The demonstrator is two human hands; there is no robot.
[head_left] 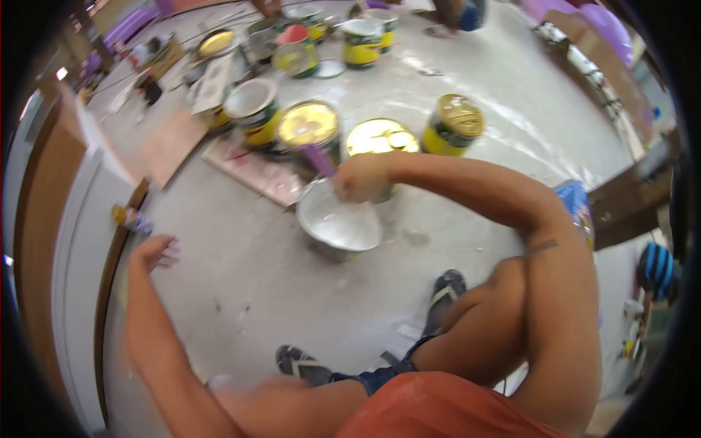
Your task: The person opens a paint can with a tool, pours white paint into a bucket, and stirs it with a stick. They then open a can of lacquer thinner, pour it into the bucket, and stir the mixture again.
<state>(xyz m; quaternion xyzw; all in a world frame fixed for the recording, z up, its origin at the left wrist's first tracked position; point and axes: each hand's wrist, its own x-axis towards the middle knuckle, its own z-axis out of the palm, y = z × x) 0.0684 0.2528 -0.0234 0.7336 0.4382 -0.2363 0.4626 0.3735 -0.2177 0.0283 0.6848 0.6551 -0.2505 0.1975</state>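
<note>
Over an opened can of whitish paint [339, 219], my right hand [361, 177] is wrapped round a purple-handled tool [318, 159]; the tool's far end is hard to make out. The can stands on the floor between my hand and my feet. Out to the left, my left hand [157, 252] hangs with fingers apart and holds nothing. It is near a small purple and yellow container [133, 219] by the wooden edge. Just behind the paint can stand two cans with gold lids, one [309, 125] to the left and one [381, 137] to the right.
Another gold-lidded can [454, 125] stands right of these. An open can [253, 109] is at the left, beside a stained board [252, 169] and a pinkish panel [172, 146]. Several more cans stand farther back. Another person's leg [461, 13] shows at the top.
</note>
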